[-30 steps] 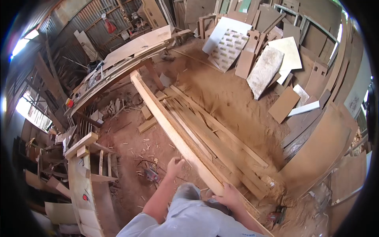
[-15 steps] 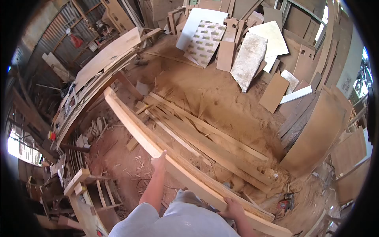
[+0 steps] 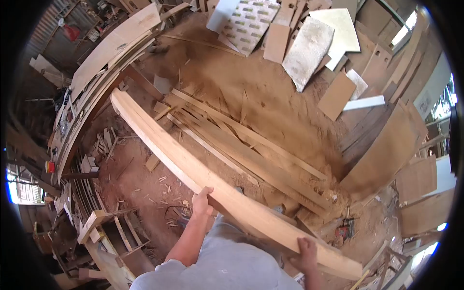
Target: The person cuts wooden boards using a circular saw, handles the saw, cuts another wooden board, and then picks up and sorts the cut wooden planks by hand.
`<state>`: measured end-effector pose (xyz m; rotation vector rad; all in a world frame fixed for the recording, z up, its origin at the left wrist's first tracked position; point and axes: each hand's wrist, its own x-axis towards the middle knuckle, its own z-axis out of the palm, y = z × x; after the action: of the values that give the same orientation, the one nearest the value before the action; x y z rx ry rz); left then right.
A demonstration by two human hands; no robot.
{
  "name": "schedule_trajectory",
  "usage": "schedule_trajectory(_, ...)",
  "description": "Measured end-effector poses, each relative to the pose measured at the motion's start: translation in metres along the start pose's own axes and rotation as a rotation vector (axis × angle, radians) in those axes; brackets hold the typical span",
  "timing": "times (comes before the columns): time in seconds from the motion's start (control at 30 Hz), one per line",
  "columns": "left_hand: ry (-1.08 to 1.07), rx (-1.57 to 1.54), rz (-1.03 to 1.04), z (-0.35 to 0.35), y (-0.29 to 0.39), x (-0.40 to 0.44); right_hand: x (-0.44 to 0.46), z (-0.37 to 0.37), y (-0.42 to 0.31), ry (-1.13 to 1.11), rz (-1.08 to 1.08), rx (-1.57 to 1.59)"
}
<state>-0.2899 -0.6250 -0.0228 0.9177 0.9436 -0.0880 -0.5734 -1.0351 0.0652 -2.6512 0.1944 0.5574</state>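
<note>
A long pale wooden beam [image 3: 232, 195] stretches diagonally across the view, from the sheet-covered bench at upper left to the lower right, in front of my body. Its broad upper face shows. My left hand [image 3: 202, 200] is closed on the near edge at about the middle, fingers over the top. Farther toward the lower right end, my right hand [image 3: 305, 255] grips the same beam, its fingers lying across the upper face. Below and beyond the beam, several loose planks [image 3: 261, 162] lie on the dusty floor.
The bench with thin wooden sheets [image 3: 116, 46] stands at upper left. A wooden frame [image 3: 113, 237] is at lower left. Leaning boards [image 3: 309, 50] and a curved panel [image 3: 382, 154] stand across the floor. A red power tool [image 3: 345, 230] lies at right. Wood scraps litter the ground.
The beam has rolled in my hands, so its broad face now shows more. My right hand has shifted rightward with it. The head view has also shifted slightly.
</note>
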Motion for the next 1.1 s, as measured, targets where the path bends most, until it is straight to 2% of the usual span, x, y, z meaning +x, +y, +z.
schedule_trajectory(0.03,-0.004,-0.006,-0.090,0.013,0.013,-0.009,0.008,-0.025,-0.003,-0.100,0.028,-0.013)
schedule_trajectory(0.07,-0.053,-0.039,-0.103,0.016,0.014,-0.003,0.019,-0.058,-0.011,-0.032,0.063,0.093)
schedule_trajectory(0.1,-0.109,-0.076,-0.115,0.020,0.011,0.007,0.030,-0.062,0.008,-0.013,-0.019,-0.080)
schedule_trajectory(0.17,-0.170,-0.106,-0.147,0.030,0.009,0.010,0.057,-0.058,0.036,-0.242,0.075,0.178)
schedule_trajectory(0.27,-0.235,-0.102,-0.164,0.063,0.018,0.018,0.080,-0.053,0.034,-0.237,0.131,0.090)
schedule_trajectory(0.47,-0.275,-0.190,-0.092,0.092,0.029,0.071,0.098,-0.065,0.001,-0.037,0.094,0.024)
schedule_trajectory(0.63,-0.135,-0.153,-0.013,0.085,0.006,0.174,0.124,-0.092,-0.056,0.034,0.075,-0.001)
schedule_trajectory(0.7,-0.068,-0.145,-0.057,0.078,-0.007,0.203,0.135,-0.099,-0.080,0.023,0.081,-0.044)
schedule_trajectory(0.97,0.056,0.026,-0.336,0.082,-0.022,0.242,0.195,-0.114,-0.121,-0.035,0.083,-0.220)
schedule_trajectory(1.07,0.176,0.125,-0.315,0.087,-0.021,0.256,0.223,-0.114,-0.130,-0.026,0.036,-0.268)
schedule_trajectory(1.1,0.131,0.114,-0.336,0.079,-0.022,0.268,0.233,-0.107,-0.132,-0.039,0.022,-0.257)
